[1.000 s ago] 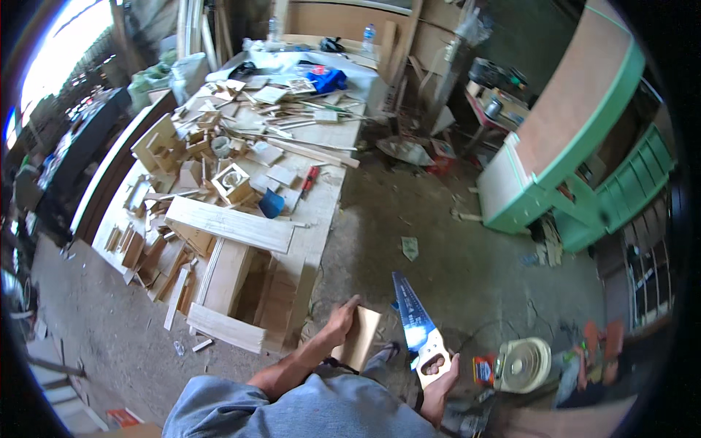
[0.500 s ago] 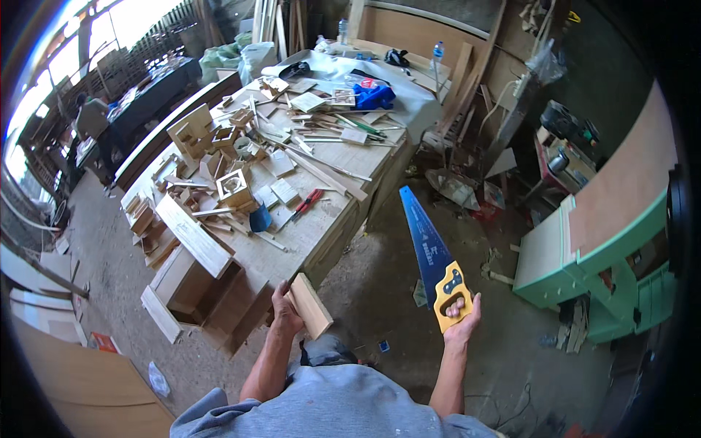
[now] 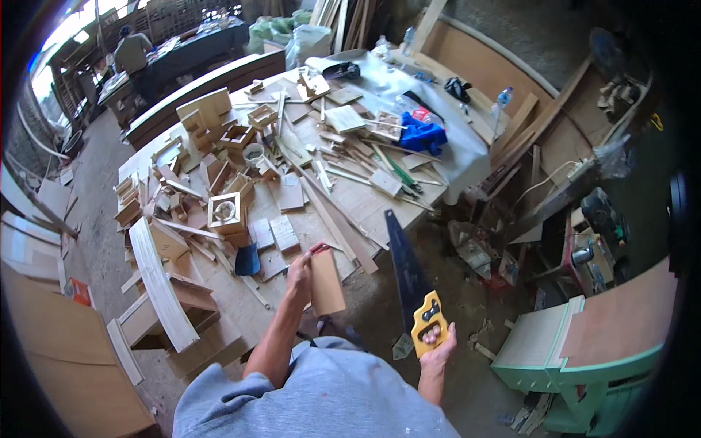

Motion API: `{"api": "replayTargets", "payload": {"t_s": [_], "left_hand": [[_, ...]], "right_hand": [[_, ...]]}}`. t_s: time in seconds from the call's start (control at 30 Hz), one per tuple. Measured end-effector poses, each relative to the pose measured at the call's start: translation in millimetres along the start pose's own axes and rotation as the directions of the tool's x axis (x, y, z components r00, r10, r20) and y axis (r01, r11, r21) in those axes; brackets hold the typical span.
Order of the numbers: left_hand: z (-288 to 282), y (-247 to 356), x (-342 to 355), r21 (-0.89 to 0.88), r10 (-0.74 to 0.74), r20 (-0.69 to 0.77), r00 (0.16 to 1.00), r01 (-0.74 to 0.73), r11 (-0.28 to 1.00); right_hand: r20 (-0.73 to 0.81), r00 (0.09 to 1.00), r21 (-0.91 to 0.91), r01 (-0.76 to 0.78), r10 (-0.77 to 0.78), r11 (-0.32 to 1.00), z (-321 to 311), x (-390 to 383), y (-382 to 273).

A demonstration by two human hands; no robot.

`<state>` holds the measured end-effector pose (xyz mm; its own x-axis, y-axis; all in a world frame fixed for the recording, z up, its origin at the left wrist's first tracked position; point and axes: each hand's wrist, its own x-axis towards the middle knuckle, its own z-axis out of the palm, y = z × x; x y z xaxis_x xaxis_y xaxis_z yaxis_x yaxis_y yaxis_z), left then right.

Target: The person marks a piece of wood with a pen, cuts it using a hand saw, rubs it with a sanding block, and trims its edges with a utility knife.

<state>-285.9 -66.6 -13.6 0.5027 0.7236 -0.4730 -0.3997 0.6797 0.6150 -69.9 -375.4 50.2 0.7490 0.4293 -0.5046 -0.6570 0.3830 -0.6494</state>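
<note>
My left hand [image 3: 299, 276] is closed on the edge of a flat rectangular wooden board [image 3: 326, 285], held over the near edge of the workbench [image 3: 274, 315]. Out to the right, my right hand [image 3: 438, 346] wraps round the yellow handle of a handsaw [image 3: 409, 271]. Its dark blade points up and away, apart from the board. Just beyond the board, a red-handled tool [image 3: 320, 249] lies on the bench, partly hidden. Near it are small wooden blocks [image 3: 283, 233] and a blue piece [image 3: 247, 260].
Wood offcuts and small boxes cover much of the bench. A long pale plank [image 3: 162, 285] rests across a wooden box at the near left. A green-edged cabinet [image 3: 540, 376] stands on the right. Far left, another person [image 3: 133, 55] is beside a dark-covered table.
My view has turned, so the bench sits further right. The board in my left hand has moved forward and now stands more upright. The saw remains in my right hand.
</note>
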Motion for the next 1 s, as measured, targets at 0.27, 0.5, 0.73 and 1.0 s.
{"api": "replayTargets", "payload": {"t_s": [0.27,0.5,0.73,1.0], "left_hand": [[20,52,16,0.176,0.296,-0.340,0.893,-0.249,0.952],[-17,12,-34,-0.213,0.321,-0.578,0.750,-0.519,0.828],[28,-42,-34,-0.172,0.172,-0.846,0.505,-0.564,0.808],[93,-10,16,0.075,0.348,-0.767,0.538,-0.463,0.883]], "right_hand": [[0.272,0.937,-0.084,-0.204,0.219,0.975,123,176,18],[0.394,0.815,-0.194,-0.378,0.425,0.905,262,302,78],[0.431,0.711,-0.350,-0.435,0.555,0.830,275,411,147],[0.665,0.738,-0.723,0.596,0.116,0.350,260,397,112]]}}
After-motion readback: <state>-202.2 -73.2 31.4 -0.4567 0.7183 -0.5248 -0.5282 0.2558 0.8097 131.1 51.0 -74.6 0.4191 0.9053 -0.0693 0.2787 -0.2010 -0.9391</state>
